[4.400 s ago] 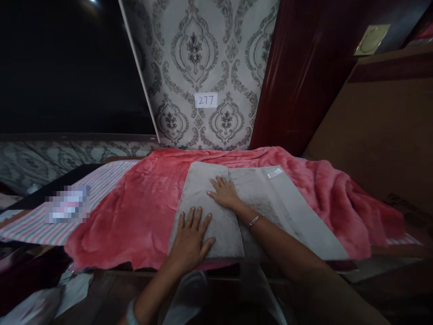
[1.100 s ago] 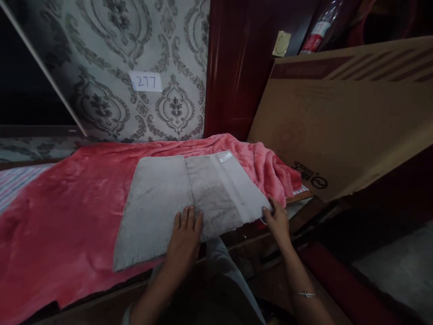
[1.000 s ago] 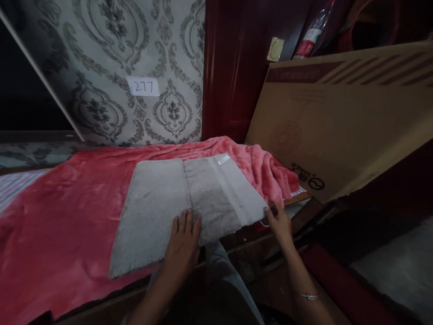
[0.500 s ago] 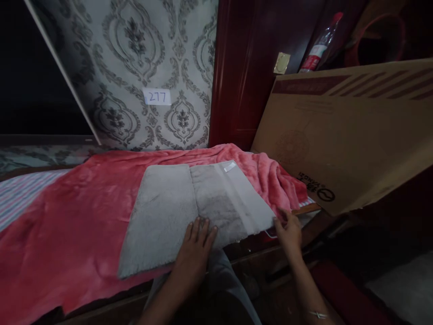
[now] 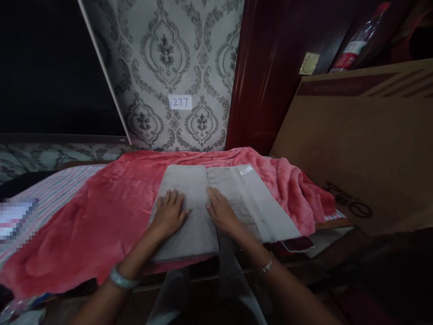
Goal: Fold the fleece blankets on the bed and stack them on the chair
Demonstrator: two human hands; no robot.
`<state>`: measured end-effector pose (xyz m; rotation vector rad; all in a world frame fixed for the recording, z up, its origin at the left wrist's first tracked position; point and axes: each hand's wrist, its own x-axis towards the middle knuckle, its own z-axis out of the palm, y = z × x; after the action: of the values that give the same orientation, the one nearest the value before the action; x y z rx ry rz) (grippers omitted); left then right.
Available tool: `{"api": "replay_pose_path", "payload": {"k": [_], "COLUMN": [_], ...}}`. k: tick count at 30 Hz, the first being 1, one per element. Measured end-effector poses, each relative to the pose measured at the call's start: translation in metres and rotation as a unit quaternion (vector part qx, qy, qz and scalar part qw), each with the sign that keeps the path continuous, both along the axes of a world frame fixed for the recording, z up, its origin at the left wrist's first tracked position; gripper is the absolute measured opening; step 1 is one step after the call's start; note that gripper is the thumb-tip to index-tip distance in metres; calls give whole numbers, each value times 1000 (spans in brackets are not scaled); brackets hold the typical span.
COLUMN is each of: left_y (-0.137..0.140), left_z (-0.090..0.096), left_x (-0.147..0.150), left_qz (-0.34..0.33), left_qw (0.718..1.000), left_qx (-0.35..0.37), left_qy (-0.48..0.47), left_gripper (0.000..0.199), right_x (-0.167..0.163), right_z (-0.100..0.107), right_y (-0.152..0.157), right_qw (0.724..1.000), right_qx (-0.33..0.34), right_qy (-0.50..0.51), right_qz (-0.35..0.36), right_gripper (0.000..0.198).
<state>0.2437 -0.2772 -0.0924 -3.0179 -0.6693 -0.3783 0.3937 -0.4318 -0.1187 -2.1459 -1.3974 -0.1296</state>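
Note:
A grey plush cloth (image 5: 192, 180) lies spread over a pink blanket (image 5: 111, 212). A seam or fold line crosses it near the middle, and its right end has a smoother pale band with a small white label (image 5: 246, 170). My left hand (image 5: 169, 211) rests flat on the left part of the cloth, fingers spread. Just right of the seam, my right hand (image 5: 221, 208) lies on the cloth with fingers stretched out and close together. Neither hand grips anything that I can see.
A large cardboard box (image 5: 355, 135) leans at the right, with a plastic bottle (image 5: 352, 49) behind it. A dark screen (image 5: 57, 72) stands at the left. Striped fabric (image 5: 71, 183) shows under the blanket. A dark flat object (image 5: 297, 244) sits beside the cloth's right corner.
My right hand has left the cloth's right corner and come to the seam. My left hand has shifted from the front edge onto the left part. The camera view has turned left.

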Motion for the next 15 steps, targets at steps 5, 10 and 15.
{"api": "replay_pose_path", "payload": {"k": [5,10,15], "left_y": [-4,-4,-20], "left_z": [-29,-31,-29], "left_x": [-4,-7,-11], "left_qz": [17,4,-28], "left_qw": [999,1000,999], "left_qx": [29,14,-22], "left_qy": [25,16,33], "left_gripper": [62,67,70], "right_x": [6,17,21], "right_z": [22,14,1], "right_y": [57,71,70], "right_qw": [993,984,985], "right_qx": [-119,-180,-171], "right_qy": [-3,-3,-15], "right_qz": [27,4,1], "right_gripper": [64,61,60]}}
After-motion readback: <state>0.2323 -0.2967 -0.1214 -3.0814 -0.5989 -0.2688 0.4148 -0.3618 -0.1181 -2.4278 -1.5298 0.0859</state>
